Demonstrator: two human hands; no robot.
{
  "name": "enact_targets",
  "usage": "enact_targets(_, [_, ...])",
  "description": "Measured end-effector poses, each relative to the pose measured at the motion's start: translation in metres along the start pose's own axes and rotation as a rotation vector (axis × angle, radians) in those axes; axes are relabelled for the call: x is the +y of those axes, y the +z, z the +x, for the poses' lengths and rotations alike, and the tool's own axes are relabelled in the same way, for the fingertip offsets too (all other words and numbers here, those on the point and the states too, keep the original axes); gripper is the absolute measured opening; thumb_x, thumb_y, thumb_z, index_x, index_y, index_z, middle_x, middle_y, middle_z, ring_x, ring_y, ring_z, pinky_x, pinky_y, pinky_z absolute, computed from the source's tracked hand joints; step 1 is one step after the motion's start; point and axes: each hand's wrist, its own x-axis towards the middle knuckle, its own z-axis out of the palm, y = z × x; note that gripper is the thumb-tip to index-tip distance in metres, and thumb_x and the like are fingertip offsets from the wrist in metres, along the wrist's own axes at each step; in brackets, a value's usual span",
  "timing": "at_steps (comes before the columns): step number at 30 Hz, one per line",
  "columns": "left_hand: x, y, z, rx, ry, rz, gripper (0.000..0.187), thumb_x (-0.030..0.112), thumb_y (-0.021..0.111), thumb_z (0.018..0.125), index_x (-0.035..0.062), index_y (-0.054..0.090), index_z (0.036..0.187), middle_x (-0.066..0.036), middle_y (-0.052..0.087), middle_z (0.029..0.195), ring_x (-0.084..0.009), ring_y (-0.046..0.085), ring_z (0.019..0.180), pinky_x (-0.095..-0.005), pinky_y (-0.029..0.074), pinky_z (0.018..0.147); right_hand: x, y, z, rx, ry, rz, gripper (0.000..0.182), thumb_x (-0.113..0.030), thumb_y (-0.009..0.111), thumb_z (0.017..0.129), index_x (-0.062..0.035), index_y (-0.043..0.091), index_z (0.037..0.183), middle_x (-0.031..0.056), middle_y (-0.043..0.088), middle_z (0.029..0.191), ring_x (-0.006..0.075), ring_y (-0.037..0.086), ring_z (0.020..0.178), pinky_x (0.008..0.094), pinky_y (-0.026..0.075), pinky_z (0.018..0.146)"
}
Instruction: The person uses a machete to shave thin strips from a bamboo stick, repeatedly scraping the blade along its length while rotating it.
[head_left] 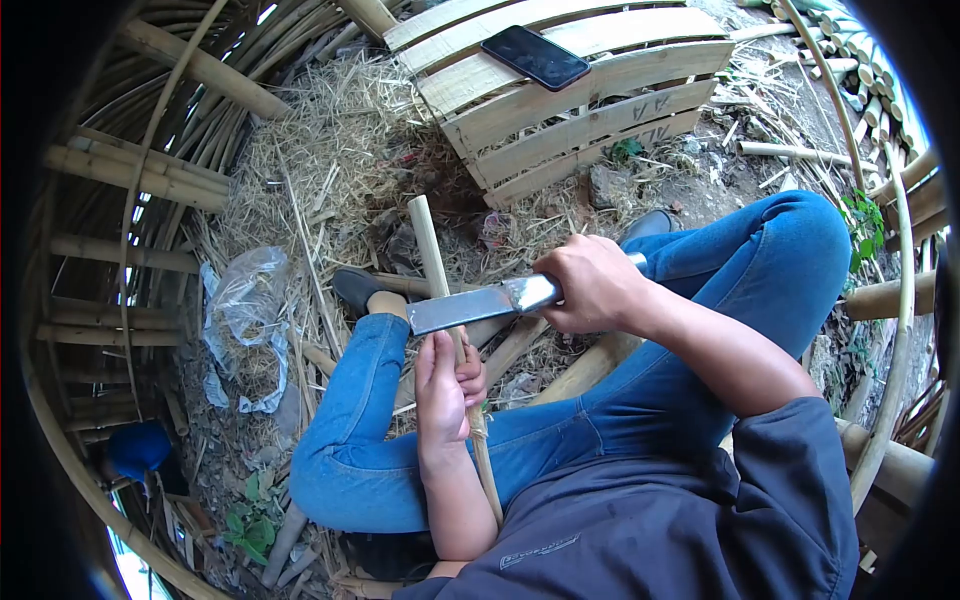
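My left hand is wrapped around a pale bamboo strip, which runs from above the blade down between my legs toward my shirt. In my right hand is the handle of a broad, square-ended knife. Its blade lies across the strip, just above my left fingertips, and hides a short piece of it. The palm side of the left hand faces up, and the knife points to the left. Both hands are over my lap, between my bent knees in blue jeans.
A slatted wooden crate stands ahead with a phone on top. Straw and shavings cover the ground. A clear plastic bag lies at left. Bamboo poles form the left wall; cut bamboo is piled at upper right.
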Motion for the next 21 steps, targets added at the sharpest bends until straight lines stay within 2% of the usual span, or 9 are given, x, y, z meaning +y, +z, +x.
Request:
enact_targets(1, [-0.001,0.002,-0.001,0.022,-0.011,-0.011,0.027,0.039,0.043,0.109,0.0139,0.052,0.106,0.007,0.031,0.062,-0.0016,0.024,0.046,-0.0189,0.017,0.039,-0.002,0.002,0.0,0.012,0.013,0.002,0.021,-0.024,0.071,0.065,-0.0043,0.071,0.072,0.0205,0.068,0.069,0.0381,0.07,0.069,0.0468,0.057,0.07])
enact_targets(5, [-0.013,0.007,0.004,0.012,0.043,0.063,0.038,0.045,0.039,0.109,0.0114,0.047,0.093,0.006,0.032,0.059,-0.002,0.025,0.044,-0.021,0.016,0.039,-0.002,0.006,0.002,-0.023,0.112,-0.152,0.018,-0.02,0.071,0.064,-0.0043,0.072,0.072,0.0214,0.067,0.068,0.0395,0.069,0.068,0.0464,0.057,0.067])
enact_targets(7, [-0.018,0.008,0.004,0.031,0.069,0.102,0.038,0.044,0.039,0.109,0.0114,0.046,0.092,0.005,0.033,0.059,-0.0021,0.026,0.044,-0.0211,0.017,0.038,0.004,0.015,0.003,0.026,0.124,-0.181,0.015,-0.016,0.07,0.06,-0.0055,0.072,0.071,0.0208,0.066,0.066,0.0394,0.068,0.065,0.046,0.056,0.066])
enact_targets(10, [-0.018,0.01,0.004,0.046,0.096,0.133,0.038,0.044,0.038,0.11,0.0113,0.045,0.091,0.005,0.033,0.059,-0.0022,0.026,0.044,-0.0213,0.018,0.038,0.007,0.016,0.007,0.03,0.132,-0.211,0.015,-0.015,0.069,0.061,-0.0056,0.073,0.072,0.021,0.066,0.066,0.039,0.069,0.065,0.0458,0.057,0.066])
enact_targets(13, [-0.018,0.01,0.002,0.044,0.099,0.14,0.038,0.043,0.037,0.11,0.0114,0.044,0.09,0.005,0.034,0.059,-0.002,0.027,0.044,-0.0211,0.018,0.038,0.006,0.013,0.009,0.048,0.09,-0.194,0.014,-0.016,0.068,0.067,-0.0022,0.07,0.067,0.0245,0.067,0.069,0.041,0.07,0.066,0.0473,0.057,0.066])
enact_targets(16, [-0.016,0.014,-0.002,0.04,0.085,0.139,0.038,0.042,0.035,0.111,0.0116,0.044,0.09,0.005,0.035,0.06,-0.0017,0.027,0.044,-0.0204,0.02,0.038,0.011,0.015,0.011,0.132,0.091,-0.199,0.013,-0.014,0.066,0.067,-0.0021,0.07,0.067,0.0247,0.067,0.068,0.0406,0.07,0.065,0.0471,0.057,0.065])
enact_targets(17, [-0.016,0.015,-0.004,0.037,0.078,0.137,0.038,0.042,0.035,0.111,0.0117,0.044,0.09,0.005,0.035,0.06,-0.0016,0.028,0.044,-0.0202,0.02,0.038,0.015,0.012,0.013,0.158,0.159,-0.201,0.016,-0.014,0.068,0.061,-0.0051,0.073,0.074,0.0217,0.066,0.068,0.0396,0.069,0.069,0.0476,0.057,0.069])
enact_targets(18, [-0.018,0.016,-0.003,0.029,0.091,0.14,0.036,0.041,0.036,0.111,0.0123,0.044,0.09,0.005,0.035,0.06,-0.0013,0.027,0.044,-0.0201,0.019,0.038,0.02,0.006,0.016,0.201,0.175,-0.213,0.017,-0.014,0.069,0.061,-0.005,0.073,0.075,0.0222,0.066,0.069,0.0399,0.069,0.071,0.0476,0.057,0.07])
enact_targets(21, [-0.022,0.018,-0.002,0.018,0.12,0.15,0.034,0.04,0.037,0.111,0.0135,0.045,0.091,0.006,0.034,0.06,-0.0005,0.025,0.044,-0.0197,0.016,0.038,0.022,-0.002,0.019,0.156,0.196,-0.226,0.018,-0.015,0.069,0.061,-0.0042,0.073,0.075,0.0225,0.067,0.069,0.0407,0.069,0.071,0.0477,0.057,0.071])
